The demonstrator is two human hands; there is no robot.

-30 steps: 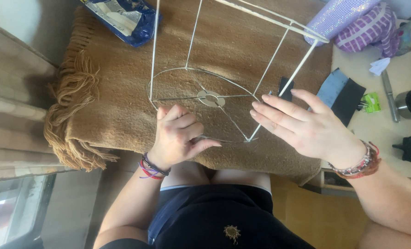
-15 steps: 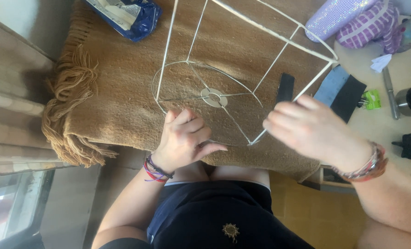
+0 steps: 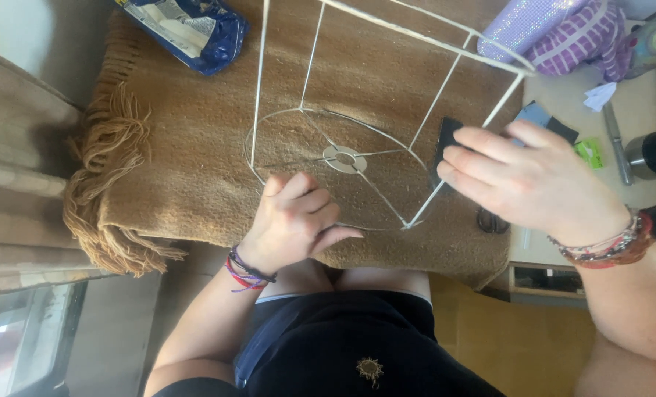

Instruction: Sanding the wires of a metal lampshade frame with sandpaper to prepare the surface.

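Note:
A white wire lampshade frame (image 3: 387, 95) lies on its side on a brown woollen blanket (image 3: 181, 169). My left hand (image 3: 293, 220) curls over the near edge of the frame's round ring and holds it down. My right hand (image 3: 534, 184) pinches a small black pad (image 3: 446, 140) against one of the frame's straight struts, close to the ring. A metal washer ring (image 3: 344, 158) sits at the centre of the frame's spokes. Both wrists wear several bracelets.
The blanket's fringe (image 3: 104, 184) hangs at the left. A blue packet (image 3: 195, 29) lies at the top left, a purple glittery pouch (image 3: 556, 33) at the top right. On the pale table (image 3: 637, 110) lie a metal tool (image 3: 615, 143), a green item (image 3: 587, 153) and a black cylinder (image 3: 655, 151).
My right hand has closed its fingers on the black pad and shifted it along the strut. My left hand stays on the ring. The view has drawn slightly closer.

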